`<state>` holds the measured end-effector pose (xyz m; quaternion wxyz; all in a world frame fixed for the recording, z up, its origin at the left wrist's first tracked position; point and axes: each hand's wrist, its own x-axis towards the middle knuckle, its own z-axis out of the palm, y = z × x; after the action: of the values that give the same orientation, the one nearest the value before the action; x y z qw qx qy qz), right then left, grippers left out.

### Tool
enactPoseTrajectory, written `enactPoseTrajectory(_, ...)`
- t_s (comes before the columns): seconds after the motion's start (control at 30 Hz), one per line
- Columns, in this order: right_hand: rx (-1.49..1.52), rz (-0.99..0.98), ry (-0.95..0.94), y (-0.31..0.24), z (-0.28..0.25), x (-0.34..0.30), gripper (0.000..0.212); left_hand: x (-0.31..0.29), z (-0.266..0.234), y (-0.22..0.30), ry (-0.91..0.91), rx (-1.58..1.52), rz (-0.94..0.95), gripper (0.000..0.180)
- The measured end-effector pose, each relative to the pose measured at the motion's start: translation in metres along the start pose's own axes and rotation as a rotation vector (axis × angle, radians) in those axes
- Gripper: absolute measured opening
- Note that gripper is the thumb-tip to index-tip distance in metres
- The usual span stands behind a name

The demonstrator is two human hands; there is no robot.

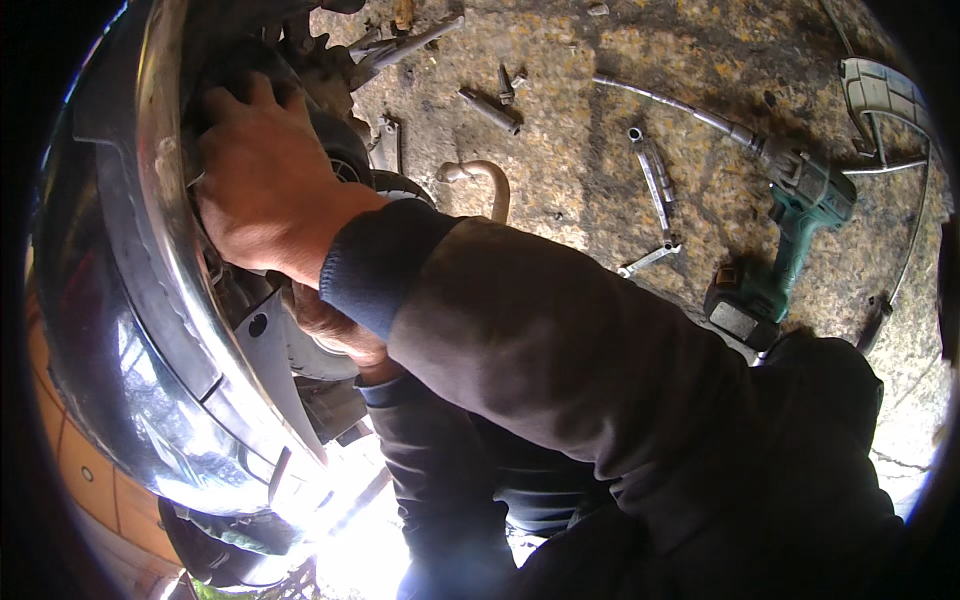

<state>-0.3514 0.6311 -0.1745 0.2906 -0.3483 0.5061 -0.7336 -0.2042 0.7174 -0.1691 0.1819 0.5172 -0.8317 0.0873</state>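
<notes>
- Right hand (262,180) pressed flat, fingers spread, inside chrome fender (165,250) rim.
- Left hand (335,330) beneath it; grip cannot be told.
- Cordless drill (790,250) well apart on floor.

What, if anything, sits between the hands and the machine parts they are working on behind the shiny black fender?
Nothing visible does. The right hand lies flat against the dark parts just inside the chrome rim of the black fender. The left hand reaches in below it by a grey bracket, its fingers hidden under the right forearm.

Chrome fender (165,210) crowds both hands; scattered wrenches (655,185) and drill (790,240) litter the ground.
</notes>
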Motion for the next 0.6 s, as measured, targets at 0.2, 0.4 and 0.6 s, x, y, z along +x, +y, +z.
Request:
enactPoseTrajectory(0.2, -0.068, -0.033, -0.02, -0.001, -0.001, 0.001, 0.026, 0.009, 0.011, 0.016, 0.043, -0.129, 0.049, 0.045)
enactPoseTrajectory(0.4, -0.176, -0.061, -0.309, 0.009, -0.025, 0.01, 0.038, 0.021, 0.007, 0.036, 0.028, -0.011, 0.143, 0.032)
enactPoseTrajectory(0.6, -0.375, -0.442, -0.688, 0.026, -0.081, 0.049, 0.039, 0.017, 0.007, 0.028, 0.051, -0.041, 0.101, 0.037)
